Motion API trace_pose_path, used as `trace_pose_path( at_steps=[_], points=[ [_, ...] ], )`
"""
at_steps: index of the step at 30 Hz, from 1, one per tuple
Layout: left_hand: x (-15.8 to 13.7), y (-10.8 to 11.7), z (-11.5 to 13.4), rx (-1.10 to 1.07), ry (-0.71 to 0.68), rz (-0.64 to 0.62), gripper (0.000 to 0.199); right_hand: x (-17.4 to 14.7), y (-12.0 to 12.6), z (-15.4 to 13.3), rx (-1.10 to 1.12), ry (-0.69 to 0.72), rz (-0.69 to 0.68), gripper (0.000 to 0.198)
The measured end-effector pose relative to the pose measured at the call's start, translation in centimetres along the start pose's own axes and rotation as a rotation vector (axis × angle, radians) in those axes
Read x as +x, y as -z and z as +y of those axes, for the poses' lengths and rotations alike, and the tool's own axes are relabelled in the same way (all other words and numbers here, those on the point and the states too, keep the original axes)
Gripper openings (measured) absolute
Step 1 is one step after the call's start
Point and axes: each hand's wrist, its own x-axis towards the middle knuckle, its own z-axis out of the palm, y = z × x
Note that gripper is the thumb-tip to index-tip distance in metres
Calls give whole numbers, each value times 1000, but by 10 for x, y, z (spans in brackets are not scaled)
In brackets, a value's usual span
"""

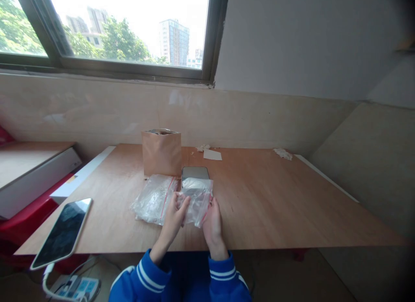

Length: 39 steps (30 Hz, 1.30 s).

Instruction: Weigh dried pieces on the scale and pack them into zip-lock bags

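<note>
Between my two hands is a clear zip bag with a red strip along its right side. My left hand pinches the bag's left part between thumb and fingers. At the red-striped edge, my right hand is closed on the bag, its fingertips partly hidden. Left of my hands lies a pile of clear zip bags, one with a red strip showing. A dark flat phone-like slab lies just beyond the held bag, which covers its near part. Behind the pile stands a brown paper pouch, its top open.
A phone with a white cable overhangs the table's front left edge. Toward the back lie a white card and crumpled whitish scraps. A power strip sits below on the left.
</note>
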Motion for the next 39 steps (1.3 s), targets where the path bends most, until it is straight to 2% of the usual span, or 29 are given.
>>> trace_pose_path(
  at_steps=[2, 4, 6, 8, 12, 17, 21, 23, 26, 28, 30, 32, 34, 37, 39],
  points=[
    [1, 8, 2, -15, -14, 71, 45, -9, -6, -12, -23, -82, 32, 59],
    [2, 14, 2, 7, -31, 113, 44, -16, -13, -19, -124, -159, -83, 60],
    [3, 19, 2, 58, -56, 132, 42, -22, -19, -20, -218, -168, -183, 68],
    [4, 24, 1, 107, -97, 153, 40, -24, -23, -19, -247, -133, -205, 74],
    [6, 41, 3, 156, -151, 197, 41, -22, -24, -21, -247, -135, -187, 63],
    [5, 62, 18, 161, -155, 133, 46, -20, -17, -26, -295, -158, -215, 55],
    [10, 89, 23, 213, -156, 222, 51, -11, -6, -20, -395, -43, -145, 44],
    [15, 109, 20, 314, -139, 292, 52, -4, 5, -17, -495, 67, -33, 38],
    [22, 134, 16, 714, -103, 388, 49, 4, 21, -12, -702, 220, 122, 32],
    [27, 139, 15, 961, -161, 503, 52, 6, 29, -9, -814, 288, 145, 32],
    [31, 132, 16, 1097, -296, 583, 54, 7, 31, -4, -885, 329, 132, 33],
    [35, 117, 16, 1159, -429, 507, 50, 7, 29, 1, -946, 357, 132, 35],
    [41, 100, 10, 1193, -481, 306, 42, 7, 27, 6, -993, 365, 159, 36],
    [52, 80, -14, 1239, -402, 84, 42, 7, 24, 11, -962, 344, 218, 35],
    [59, 75, -34, 1250, -326, -1, 50, 6, 22, 12, -922, 347, 231, 33]
  ],
)
